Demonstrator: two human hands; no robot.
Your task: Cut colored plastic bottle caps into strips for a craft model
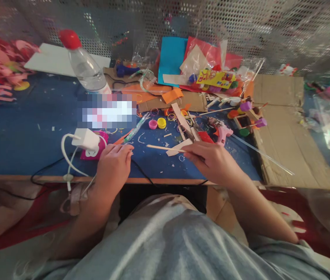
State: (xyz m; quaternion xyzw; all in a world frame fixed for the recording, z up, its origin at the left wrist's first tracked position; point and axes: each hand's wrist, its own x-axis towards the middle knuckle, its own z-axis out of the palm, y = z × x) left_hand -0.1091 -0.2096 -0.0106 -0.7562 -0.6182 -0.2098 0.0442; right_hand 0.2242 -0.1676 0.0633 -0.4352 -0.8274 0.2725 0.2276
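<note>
My right hand [208, 159] is closed round a thin wooden stick [161, 148], which points left over the blue table. A dark metal tool [193, 134] lies just beyond those fingers; whether they touch it I cannot tell. My left hand [114, 161] is near the table's front edge, its fingers curled and pinched together. Anything between its fingertips is too small to make out. Close to the left hand are a white plug adapter [86, 139] and a magenta power block [102, 142]. A pink glue gun [222, 131] with a clear glue stick lies beyond my right hand.
A water bottle [87, 70] with a red cap stands at the back left. Small pink [152, 124] and yellow pots [161, 123] sit mid-table. Cardboard [287, 136] covers the right side. Coloured paper [172, 58] leans at the back. A black cable [141, 171] runs along the front.
</note>
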